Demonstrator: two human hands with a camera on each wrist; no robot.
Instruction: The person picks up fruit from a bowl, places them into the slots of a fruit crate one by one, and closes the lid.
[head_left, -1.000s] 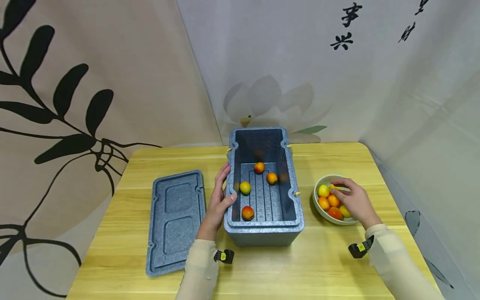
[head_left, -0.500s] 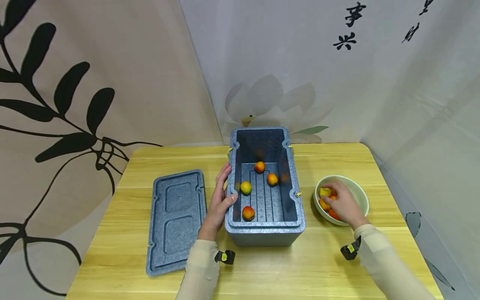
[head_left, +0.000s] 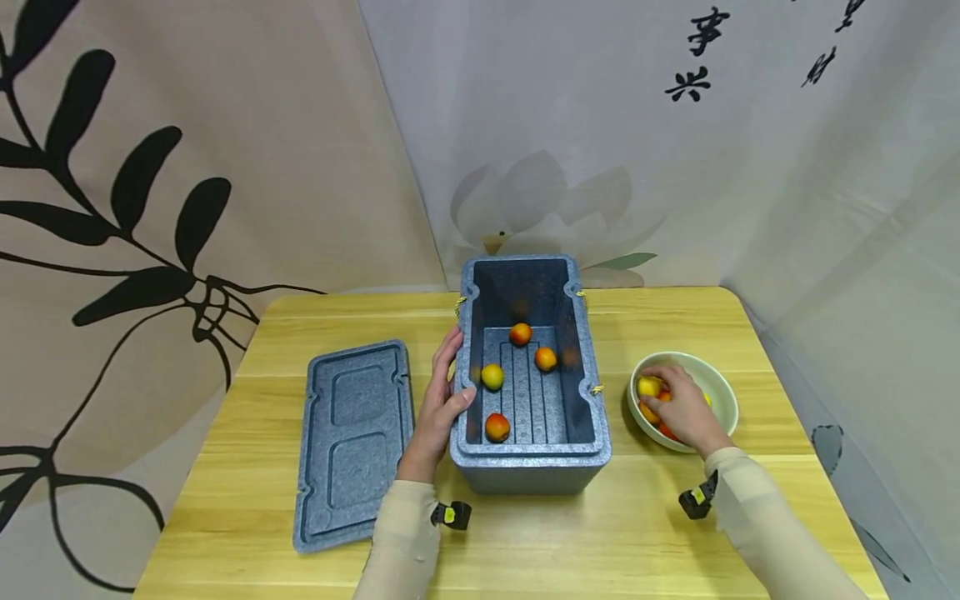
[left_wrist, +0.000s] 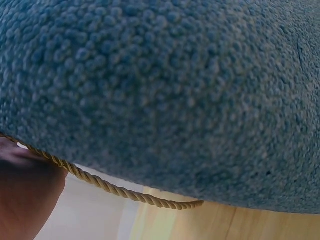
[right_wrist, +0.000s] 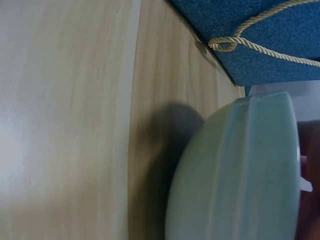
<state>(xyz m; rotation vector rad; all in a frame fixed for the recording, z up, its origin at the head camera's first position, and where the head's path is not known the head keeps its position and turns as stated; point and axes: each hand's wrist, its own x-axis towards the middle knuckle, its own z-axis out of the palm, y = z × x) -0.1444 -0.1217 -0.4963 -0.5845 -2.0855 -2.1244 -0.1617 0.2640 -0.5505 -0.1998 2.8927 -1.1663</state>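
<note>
An open blue foam box point(head_left: 528, 462) stands mid-table with several orange and yellow fruits inside, one point(head_left: 497, 427) near the front. My left hand point(head_left: 450, 375) holds its left wall, fingers along the outside and thumb hooked over the rim. The left wrist view is filled by the box's wall point(left_wrist: 175, 90), with a rope loop point(left_wrist: 115, 190) below it. My right hand point(head_left: 654, 387) reaches into the pale green bowl point(head_left: 720, 392), fingers curled round a yellow fruit point(head_left: 647, 386), with more fruits hidden under the palm. The right wrist view shows the bowl's outer wall point(right_wrist: 240, 180).
The box's blue lid point(head_left: 352, 442) lies flat on the wooden table point(head_left: 225, 517), left of my left hand. Printed fabric walls close in behind and at the right. The table's right edge runs just past the bowl.
My right hand slid from the bowl's far side to its left side and curled down over the fruits. The left hand and the box stayed put.
</note>
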